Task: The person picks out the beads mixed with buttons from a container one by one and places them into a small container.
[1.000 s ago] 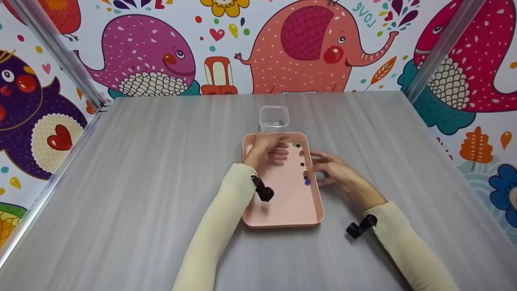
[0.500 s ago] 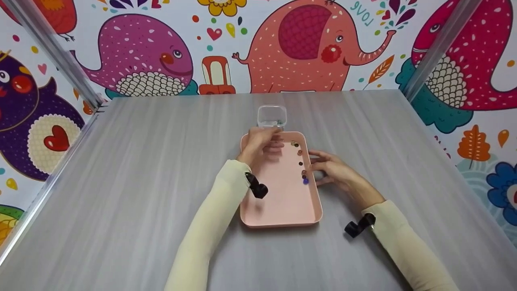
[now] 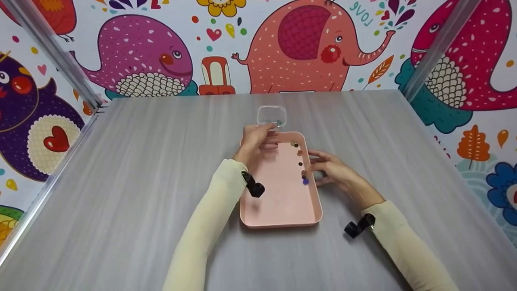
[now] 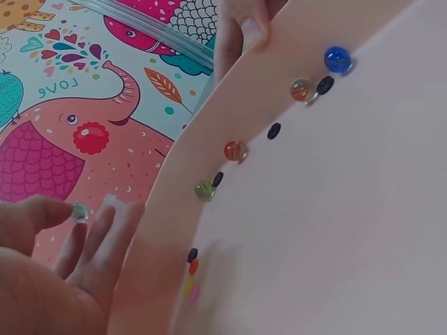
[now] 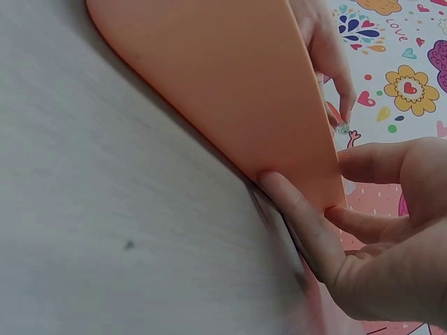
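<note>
In the left wrist view my left hand pinches a clear marble with green in it between thumb and finger. In the head view this hand is over the far left corner of the pink tray, close to a clear plastic box with something small and greenish inside. Beside the tray's right wall, my right hand rests its fingertips against the outer side and rim. Along the inside lie a blue marble, orange-streaked marbles, a green marble and black oval pieces.
Small red, yellow and pink pieces lie near the tray's far wall, hidden from the head view by the left hand. A grey wood-grain table lies under everything. Metal posts and a cartoon-printed wall border it.
My left hand has moved up and to the left, from over the tray to its far edge near the clear box. My right hand stays at the tray's right wall.
</note>
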